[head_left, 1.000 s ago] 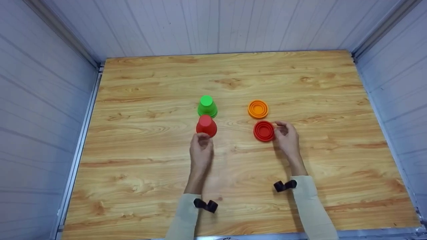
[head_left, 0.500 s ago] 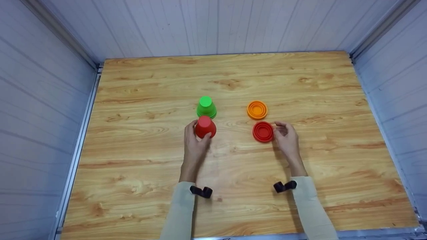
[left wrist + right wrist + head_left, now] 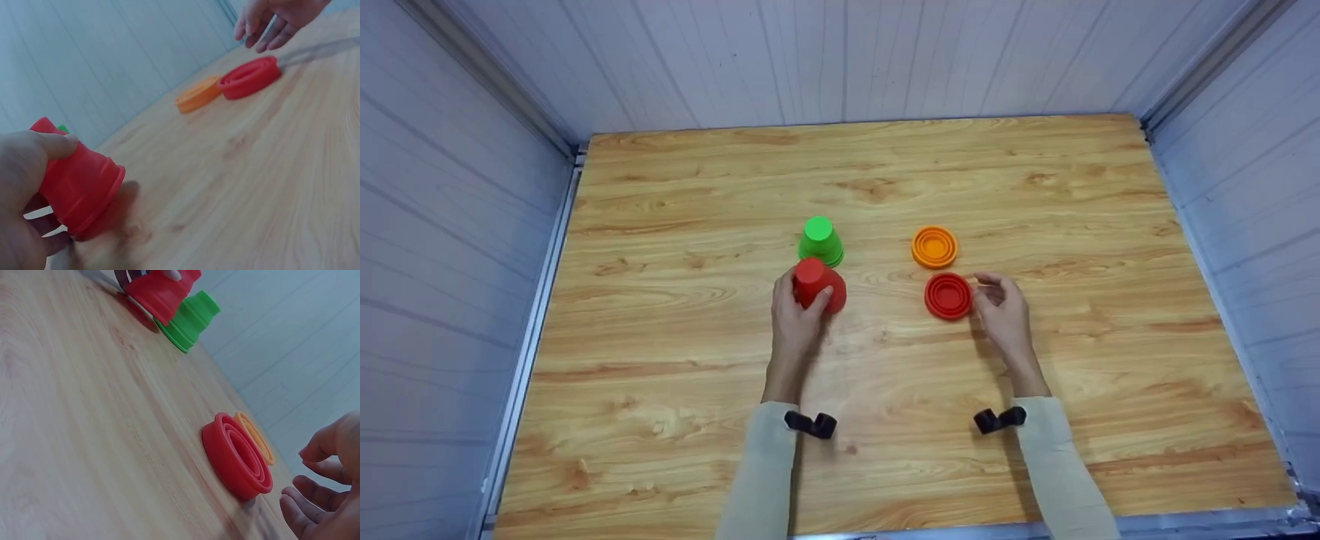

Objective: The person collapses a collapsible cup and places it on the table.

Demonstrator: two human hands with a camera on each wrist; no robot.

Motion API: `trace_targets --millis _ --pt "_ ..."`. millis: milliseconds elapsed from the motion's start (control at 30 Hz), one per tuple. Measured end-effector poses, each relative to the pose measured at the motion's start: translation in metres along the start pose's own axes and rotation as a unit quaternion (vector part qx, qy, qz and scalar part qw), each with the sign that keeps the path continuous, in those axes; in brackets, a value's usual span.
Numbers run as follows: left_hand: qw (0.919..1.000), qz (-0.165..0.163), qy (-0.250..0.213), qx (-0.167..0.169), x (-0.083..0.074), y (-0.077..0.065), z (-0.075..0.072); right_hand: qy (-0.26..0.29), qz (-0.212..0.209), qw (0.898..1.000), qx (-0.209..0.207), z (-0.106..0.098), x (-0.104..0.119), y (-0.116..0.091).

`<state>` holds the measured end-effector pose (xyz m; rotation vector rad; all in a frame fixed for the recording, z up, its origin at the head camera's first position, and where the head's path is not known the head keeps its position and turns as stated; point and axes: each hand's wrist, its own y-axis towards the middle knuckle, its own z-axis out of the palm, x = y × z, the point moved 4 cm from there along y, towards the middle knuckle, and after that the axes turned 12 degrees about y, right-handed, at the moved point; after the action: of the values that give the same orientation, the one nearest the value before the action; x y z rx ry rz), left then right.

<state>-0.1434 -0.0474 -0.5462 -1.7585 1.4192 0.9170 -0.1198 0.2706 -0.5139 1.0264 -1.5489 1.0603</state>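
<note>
My left hand [image 3: 795, 319] grips an extended red collapsible cup [image 3: 812, 276], thumb on the near side and fingers round the far side. The cup is upside down with its narrow base up, leaning left in the head view. In the left wrist view that red cup [image 3: 84, 183] has its rim close to the table. Just behind it, an extended green collapsible cup [image 3: 820, 238] stands upside down. My right hand [image 3: 1003, 311] hovers beside a flattened red collapsible cup [image 3: 949, 295], fingers loosely bent and holding nothing. A gap shows between fingers and the flattened red cup [image 3: 236, 458] in the right wrist view.
A flattened orange collapsible cup [image 3: 934, 247] lies just behind the flattened red one. Everything rests on a wood-grain table [image 3: 675, 420]. White panel walls [image 3: 825, 60] enclose its back and both sides.
My left hand came round the left side of the extended red cup and took hold of it. The cup has since tipped left. My right hand has stayed in place.
</note>
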Motion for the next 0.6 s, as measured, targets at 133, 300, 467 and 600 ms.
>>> trace_targets --millis 133,300,467,600 --pt "0.9974 -0.019 -0.063 0.029 -0.009 -0.005 -0.003 0.007 -0.005 1.0 0.003 0.003 0.008 -0.005" --pt "0.993 0.0 -0.101 0.062 -0.027 -0.012 -0.008 0.019 -0.01 1.0 0.015 0.008 0.001 0.0" --pt "0.9886 0.027 -0.106 0.103 -0.045 -0.021 -0.009 0.032 -0.043 0.998 0.037 0.019 0.004 -0.003" --pt "0.9826 0.054 -0.115 0.136 -0.056 -0.027 -0.006 0.049 -0.057 0.995 0.062 0.031 0.013 -0.009"
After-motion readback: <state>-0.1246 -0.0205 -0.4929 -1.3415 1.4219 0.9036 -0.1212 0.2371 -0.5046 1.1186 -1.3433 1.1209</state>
